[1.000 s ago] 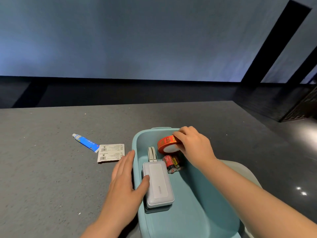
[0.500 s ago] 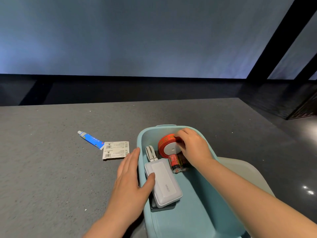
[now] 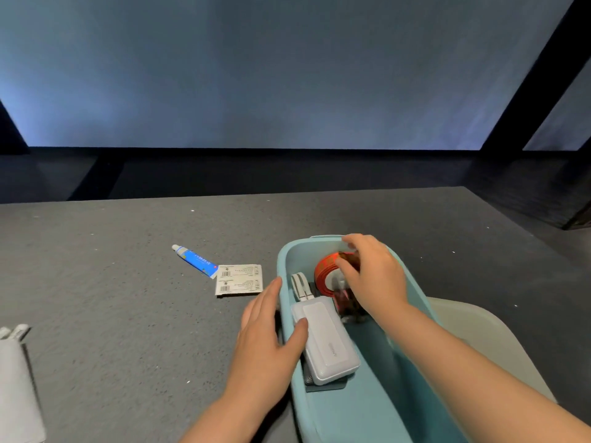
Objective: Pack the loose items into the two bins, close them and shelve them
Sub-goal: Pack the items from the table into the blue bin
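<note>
Fingers of the right hand are curling over the red tape roll at the far end of the teal bin, pinching it from above while it is standing on edge against the far wall. Just beneath the wrist some small dark red items are lying on the bin floor; they are too blurred to name. The left hand is lying spread and flat on the worktop, its fingers running along the outside of the bin's left wall and its thumb hooking over the rim to press on the grey power bank, which is sitting inside the bin on top of a darker flat object. A white folded cable is resting between the power bank and the far wall.

Outward on the worktop, a white sachet and a blue tube are lying just beside each other, well apart from the bin's contents, and a pale lid is showing from under the bin's right side. A white cloth-like object is sitting at the left edge.

Packing appears to be under way, with the tape being settled into place. The next move probably calls for letting go of the roll and reaching left for the sachet and tube.
</note>
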Available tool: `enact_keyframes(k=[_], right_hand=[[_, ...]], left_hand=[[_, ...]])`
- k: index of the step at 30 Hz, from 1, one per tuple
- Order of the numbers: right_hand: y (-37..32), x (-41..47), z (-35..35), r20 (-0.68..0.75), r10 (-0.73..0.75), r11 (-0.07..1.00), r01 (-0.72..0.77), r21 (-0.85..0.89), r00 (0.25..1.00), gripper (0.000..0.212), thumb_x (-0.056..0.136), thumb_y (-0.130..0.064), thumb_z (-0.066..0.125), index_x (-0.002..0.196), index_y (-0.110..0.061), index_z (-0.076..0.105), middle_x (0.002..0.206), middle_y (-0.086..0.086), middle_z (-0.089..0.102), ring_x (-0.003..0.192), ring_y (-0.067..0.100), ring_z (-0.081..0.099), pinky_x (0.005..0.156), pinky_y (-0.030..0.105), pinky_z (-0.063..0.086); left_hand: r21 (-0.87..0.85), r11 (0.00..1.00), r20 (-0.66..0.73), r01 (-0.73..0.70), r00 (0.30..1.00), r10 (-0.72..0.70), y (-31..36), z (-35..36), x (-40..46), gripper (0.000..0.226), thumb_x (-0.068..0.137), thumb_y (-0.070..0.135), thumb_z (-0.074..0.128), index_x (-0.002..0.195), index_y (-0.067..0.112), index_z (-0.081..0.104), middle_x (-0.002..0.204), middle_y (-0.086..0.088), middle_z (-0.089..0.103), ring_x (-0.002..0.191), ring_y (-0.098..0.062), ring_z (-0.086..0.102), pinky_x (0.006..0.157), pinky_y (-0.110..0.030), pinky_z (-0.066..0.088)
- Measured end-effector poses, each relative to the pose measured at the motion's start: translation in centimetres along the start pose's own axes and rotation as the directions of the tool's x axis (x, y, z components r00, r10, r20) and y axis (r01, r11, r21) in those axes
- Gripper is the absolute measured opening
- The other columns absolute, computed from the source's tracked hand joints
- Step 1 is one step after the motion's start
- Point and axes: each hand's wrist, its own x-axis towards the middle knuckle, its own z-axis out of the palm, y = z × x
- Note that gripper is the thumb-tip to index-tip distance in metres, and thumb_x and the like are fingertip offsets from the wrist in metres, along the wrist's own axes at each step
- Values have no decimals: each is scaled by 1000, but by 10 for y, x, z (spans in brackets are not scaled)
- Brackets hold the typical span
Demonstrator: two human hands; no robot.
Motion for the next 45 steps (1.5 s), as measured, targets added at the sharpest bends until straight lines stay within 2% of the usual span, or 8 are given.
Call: enact_keyframes(k=[5, 11, 16, 25, 29, 37, 41, 45], right_hand=[[-79, -7, 16, 53, -179, 959, 162, 233, 982, 30, 83, -30, 64, 112, -31, 59, 105, -15, 60, 94, 10, 55, 81, 32, 43], [-135, 8, 68, 512, -251, 895, 399, -201, 821, 38, 84, -34, 59, 121, -26, 56, 119, -1, 59, 119, 22, 48, 114, 38, 11], [-152, 32, 106, 657, -119, 885, 380, -269, 744, 49, 81, -20, 65, 126, -15, 45, 127, 8, 51, 120, 27, 47, 94, 35, 38], [-142, 50, 138, 717, 22, 869, 341, -358, 697, 56, 80, -19, 70, 128, -12, 43, 129, 9, 49, 120, 27, 46, 89, 33, 40], [-148, 46, 131, 714, 22, 864, 346, -365, 699, 55, 73, -27, 77, 119, -14, 49, 120, 6, 56, 107, 25, 54, 72, 30, 37], [-157, 13, 42, 434, -136, 991, 131, 41, 891, 53, 57, -56, 73, 101, -31, 56, 95, -13, 57, 83, 10, 55, 60, 27, 43], [-100, -27, -28, 252, 34, 967, -96, 238, 967, 58, 45, -67, 69, 97, -42, 61, 91, -25, 62, 85, -6, 57, 66, 17, 47], [-30, -59, -71, 223, 283, 925, -327, 195, 933, 46, 49, -65, 74, 88, -42, 65, 83, -28, 67, 78, -11, 60, 67, 19, 50]], left_hand=[[9, 998, -66, 68, 996, -67, -20, -21, -8, 60, 82, 59, 50, 137, 43, 32, 133, 34, 31, 121, 17, 24, 98, -8, 20], [168, 967, -130, 192, 977, -172, -75, -73, 10, 42, 91, 31, 55, 132, 28, 44, 129, 21, 44, 123, -2, 38, 98, -21, 31], [389, 902, -104, 187, 982, -159, -106, -106, 76, 48, 91, 8, 45, 137, 18, 42, 141, 4, 44, 129, -18, 39, 103, -29, 32], [778, 620, 198, -99, 976, -93, -155, -110, 160, 59, 89, 7, 42, 144, 23, 27, 155, -3, 17, 144, -30, 8, 113, -38, 20], [811, 567, 206, -142, 977, -50, -170, -121, 172, 43, 94, 20, 45, 137, 22, 40, 142, -1, 38, 136, -27, 25, 110, -34, 21], [672, 740, -22, 12, 1000, 4, -149, -142, 129, 23, 89, 35, 61, 104, 18, 64, 97, -1, 61, 96, -23, 50, 75, -31, 37], [134, 984, -243, 117, 967, -82, -96, -130, 97, 11, 85, 26, 67, 96, 25, 69, 96, 3, 68, 87, -13, 60, 72, -28, 41], [-211, 977, -229, 9, 972, -59, -18, -93, 59, 8, 82, 29, 70, 89, 33, 69, 85, 11, 70, 75, -3, 62, 70, -20, 46]])
